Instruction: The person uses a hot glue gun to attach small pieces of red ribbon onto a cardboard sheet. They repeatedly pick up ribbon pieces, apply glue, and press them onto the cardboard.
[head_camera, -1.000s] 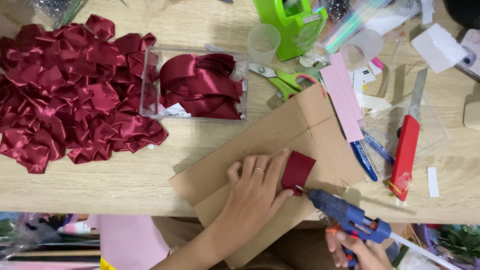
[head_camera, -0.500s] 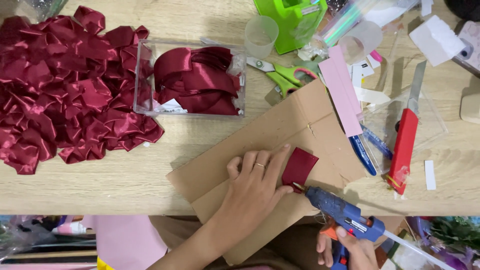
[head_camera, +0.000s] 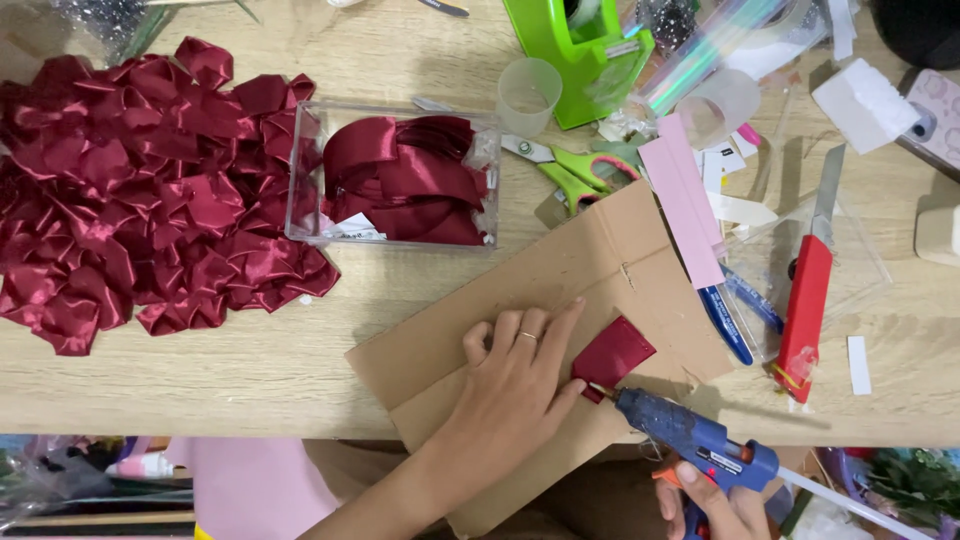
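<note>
Glue gun (head_camera: 690, 440) nozzle now brought to the ribbon piece (head_camera: 612, 355), gripped by right hand (head_camera: 715, 500); left hand (head_camera: 520, 375) pins it flat, open-palmed. Fingertip burn likely.

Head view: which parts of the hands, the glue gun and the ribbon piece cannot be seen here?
- Right hand: cut off by the bottom edge.
- Glue gun: its handle is hidden in that hand.
- Ribbon piece: its left edge lies under the left hand.
- Nozzle tip: too small to show any glue.

Ribbon piece (head_camera: 612, 355) lies on cardboard (head_camera: 560, 290), box (head_camera: 395, 175) behind it.
</note>
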